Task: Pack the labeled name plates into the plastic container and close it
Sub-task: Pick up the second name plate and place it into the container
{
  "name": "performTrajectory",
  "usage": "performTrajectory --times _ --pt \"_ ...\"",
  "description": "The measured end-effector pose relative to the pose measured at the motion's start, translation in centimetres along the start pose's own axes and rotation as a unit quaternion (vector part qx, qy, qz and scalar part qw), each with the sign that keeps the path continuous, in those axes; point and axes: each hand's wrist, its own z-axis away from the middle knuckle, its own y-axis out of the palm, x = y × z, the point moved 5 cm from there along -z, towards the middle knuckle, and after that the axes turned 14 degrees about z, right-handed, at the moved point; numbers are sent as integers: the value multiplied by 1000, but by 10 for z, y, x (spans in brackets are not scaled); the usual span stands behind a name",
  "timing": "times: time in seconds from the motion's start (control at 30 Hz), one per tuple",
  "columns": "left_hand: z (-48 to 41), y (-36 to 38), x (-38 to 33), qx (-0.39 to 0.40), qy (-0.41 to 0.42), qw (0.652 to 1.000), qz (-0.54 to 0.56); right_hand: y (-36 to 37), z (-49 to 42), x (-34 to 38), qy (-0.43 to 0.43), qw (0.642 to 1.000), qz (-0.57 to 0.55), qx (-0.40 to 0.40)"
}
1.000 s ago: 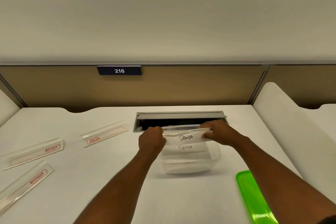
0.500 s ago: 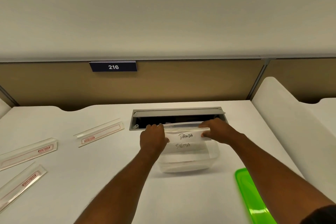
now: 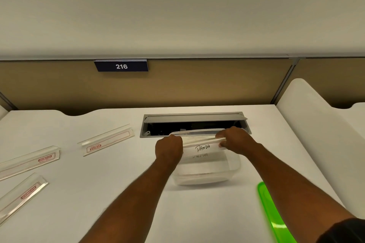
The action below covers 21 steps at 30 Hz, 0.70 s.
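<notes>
A clear plastic container stands on the white desk in front of me. I hold a name plate marked "PANDA" by its two ends at the container's open top: my left hand grips its left end, my right hand its right end. Behind it, seen through the clear wall, sits a second plate with blurred writing. Three clear name plates with red labels lie on the desk to the left.
A bright green lid lies at the right near edge. An open grey cable tray is set in the desk just behind the container. A tan partition with a "216" sign closes the back, and a white divider rises on the right.
The "PANDA" plate has sunk a little lower into the container, now covering part of the writing on the plate behind it. Both hands keep their grip on its ends.
</notes>
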Motion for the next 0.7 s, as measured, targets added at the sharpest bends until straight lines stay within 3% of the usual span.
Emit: performTrajectory --times 0.5,0.7 --pt "-15 19 -4 23 28 995 -88 28 -15 6 -7 994 111 -16" --pt "-19 24 -5 34 34 993 -103 42 -18 8 14 989 149 14"
